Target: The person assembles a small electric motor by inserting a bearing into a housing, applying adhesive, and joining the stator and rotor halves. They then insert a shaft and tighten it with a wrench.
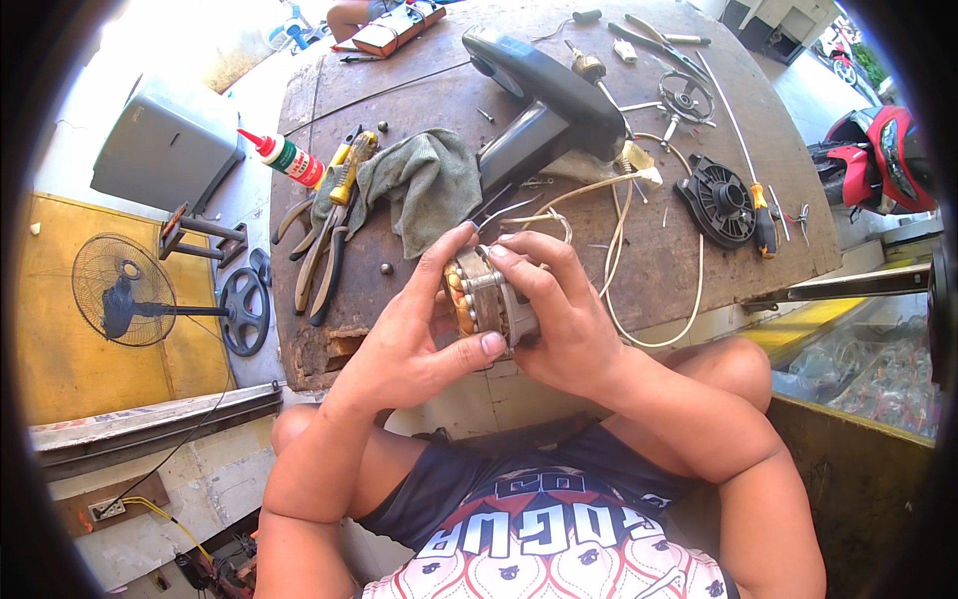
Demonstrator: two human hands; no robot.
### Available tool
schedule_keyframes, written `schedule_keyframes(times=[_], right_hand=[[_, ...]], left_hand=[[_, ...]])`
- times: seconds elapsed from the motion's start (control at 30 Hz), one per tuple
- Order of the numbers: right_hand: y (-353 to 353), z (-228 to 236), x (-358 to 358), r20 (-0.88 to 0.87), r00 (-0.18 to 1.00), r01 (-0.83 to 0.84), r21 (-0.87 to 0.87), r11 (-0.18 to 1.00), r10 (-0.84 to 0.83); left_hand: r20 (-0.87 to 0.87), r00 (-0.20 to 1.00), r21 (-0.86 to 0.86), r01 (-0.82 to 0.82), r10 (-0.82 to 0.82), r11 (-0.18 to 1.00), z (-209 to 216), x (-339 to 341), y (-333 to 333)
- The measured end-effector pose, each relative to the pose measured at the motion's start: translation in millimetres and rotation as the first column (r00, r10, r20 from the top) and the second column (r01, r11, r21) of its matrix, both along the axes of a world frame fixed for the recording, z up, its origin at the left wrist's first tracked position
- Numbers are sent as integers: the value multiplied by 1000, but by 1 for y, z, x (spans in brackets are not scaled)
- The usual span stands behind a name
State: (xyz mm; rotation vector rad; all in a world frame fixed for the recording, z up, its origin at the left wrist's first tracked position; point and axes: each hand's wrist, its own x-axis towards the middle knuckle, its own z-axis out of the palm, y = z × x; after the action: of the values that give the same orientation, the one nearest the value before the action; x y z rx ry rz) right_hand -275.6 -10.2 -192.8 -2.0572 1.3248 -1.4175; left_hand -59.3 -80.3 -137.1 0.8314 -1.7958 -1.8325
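Your left grip point(404, 334) is closed around the winding side of the motor point(488, 304), thumb across its lower edge; your right grip point(569, 319) is clamped on the opposite side, fingers over the top. The motor sits between both, up at the near edge of the tabletop point(654, 285). The step in hand appears to be two-handed handling of the motor, no tool engaged. The next move, as judged, calls for even support and fingertips clear of the orange windings point(458, 299). Beyond lie a grey cloth point(429, 185), pliers point(330, 282) to its left, and, rightward, a black slotted cover point(716, 205) beside a screwdriver point(763, 225).
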Motion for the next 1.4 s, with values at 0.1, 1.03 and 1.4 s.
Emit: schedule_keyframes(times=[0.1,1.03,1.4], right_hand=[[0,2,-1,-38,999,-3,-36,999,2],[-9,14,-4,185,982,4,156,988,-33],[-13,4,-20,457,883,-210,187,960,104]], left_hand=[[5,999,32,33,-33,999,3,1,-1],[191,979,-368,-1,76,930,-5,-27,-18],[88,977,-94,-185,194,978,21,-9,-22]])
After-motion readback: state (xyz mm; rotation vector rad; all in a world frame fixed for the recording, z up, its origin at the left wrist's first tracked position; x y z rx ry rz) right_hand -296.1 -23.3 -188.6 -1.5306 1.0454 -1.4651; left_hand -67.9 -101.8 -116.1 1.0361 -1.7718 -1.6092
